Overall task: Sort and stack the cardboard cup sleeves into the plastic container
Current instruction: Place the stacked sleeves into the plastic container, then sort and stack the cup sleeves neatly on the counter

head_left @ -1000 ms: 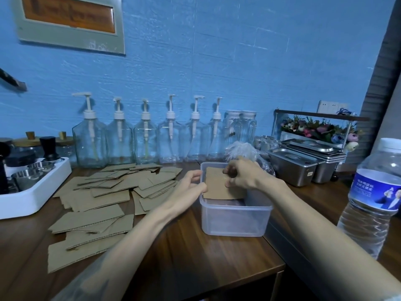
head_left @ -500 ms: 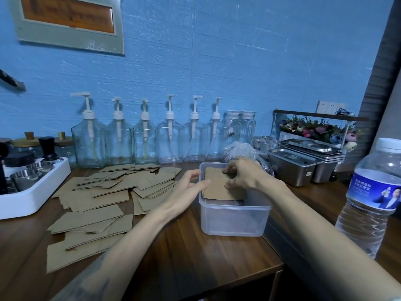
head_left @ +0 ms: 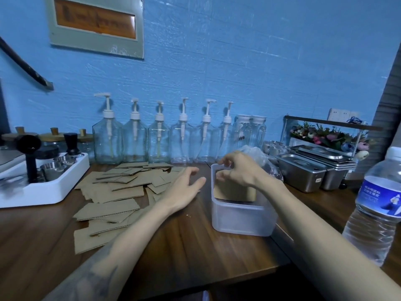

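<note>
Your left hand [head_left: 184, 187] has left the plastic container [head_left: 243, 218], fingers spread wide.
Right hand [head_left: 240, 170] presses the sleeve [head_left: 234, 192] down; scattered cardboard sleeves [head_left: 117, 192] wait at nine o'clock.

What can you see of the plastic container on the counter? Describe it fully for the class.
The plastic container is a translucent, frosted white box with rounded corners and no lid on. It stands upright on the wooden counter, right of the loose cardboard sleeves. Brown sleeves sit inside it. The right hand reaches over its rim; the left hand hovers beside it, apart.
</note>
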`<state>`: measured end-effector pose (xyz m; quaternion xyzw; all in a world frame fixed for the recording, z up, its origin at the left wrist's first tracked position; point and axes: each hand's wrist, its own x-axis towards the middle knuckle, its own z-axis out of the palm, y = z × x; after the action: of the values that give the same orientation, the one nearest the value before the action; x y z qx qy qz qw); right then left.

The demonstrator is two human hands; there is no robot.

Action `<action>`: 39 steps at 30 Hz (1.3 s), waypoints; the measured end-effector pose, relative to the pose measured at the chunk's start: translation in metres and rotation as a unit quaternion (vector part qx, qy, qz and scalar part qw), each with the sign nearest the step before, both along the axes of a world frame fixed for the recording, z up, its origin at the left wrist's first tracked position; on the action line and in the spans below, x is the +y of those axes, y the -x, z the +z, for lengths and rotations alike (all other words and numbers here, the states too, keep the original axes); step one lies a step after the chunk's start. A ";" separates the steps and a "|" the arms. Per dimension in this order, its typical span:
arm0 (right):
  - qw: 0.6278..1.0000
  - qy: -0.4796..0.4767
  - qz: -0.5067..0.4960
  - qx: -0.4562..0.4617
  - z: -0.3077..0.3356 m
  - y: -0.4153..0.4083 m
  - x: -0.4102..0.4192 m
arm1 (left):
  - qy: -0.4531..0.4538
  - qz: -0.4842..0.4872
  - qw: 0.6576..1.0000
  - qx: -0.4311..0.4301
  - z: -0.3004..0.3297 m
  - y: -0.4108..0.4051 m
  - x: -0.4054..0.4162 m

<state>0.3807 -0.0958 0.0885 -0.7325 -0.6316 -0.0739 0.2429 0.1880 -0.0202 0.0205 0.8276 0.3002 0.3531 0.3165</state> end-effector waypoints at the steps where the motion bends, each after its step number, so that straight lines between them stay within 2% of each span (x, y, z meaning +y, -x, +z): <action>1: 1.000 -0.002 0.012 -0.002 0.002 0.010 0.003 | -0.014 0.009 1.000 0.013 0.001 0.008 0.002; 4: 0.999 -0.001 0.050 -0.013 0.010 0.042 0.013 | -0.053 0.039 0.997 0.050 0.006 0.039 0.010; 10: 0.990 0.008 0.126 0.056 0.014 0.118 0.033 | -0.119 0.116 0.978 0.122 0.014 0.117 0.029; 14: 0.979 0.020 0.174 0.105 -0.006 0.166 0.049 | -0.144 0.148 0.963 0.172 0.009 0.166 0.040; 17: 0.974 0.051 0.194 0.107 -0.028 0.186 0.058 | -0.149 0.164 0.954 0.204 0.003 0.197 0.047; 25: 0.971 0.087 0.182 0.128 -0.072 0.191 0.080 | -0.106 0.160 0.962 0.196 -0.020 0.231 0.059; 31: 0.978 0.111 0.176 0.030 -0.078 0.183 0.084 | -0.090 0.121 0.964 0.221 -0.023 0.231 0.063; 34: 0.976 0.128 0.176 0.014 -0.077 0.183 0.084 | -0.087 0.119 0.966 0.213 -0.023 0.230 0.063; 36: 0.974 0.126 0.183 0.036 -0.077 0.184 0.084 | -0.082 0.117 0.970 0.196 -0.022 0.228 0.062; 39: 0.957 0.103 0.213 0.167 -0.074 0.186 0.080 | -0.076 0.108 0.979 0.158 -0.022 0.227 0.060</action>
<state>0.1948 -0.0155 0.0144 -0.6037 -0.7280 0.1686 0.2779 -0.0386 0.0399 -0.0012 0.8574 0.4061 0.2721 0.1611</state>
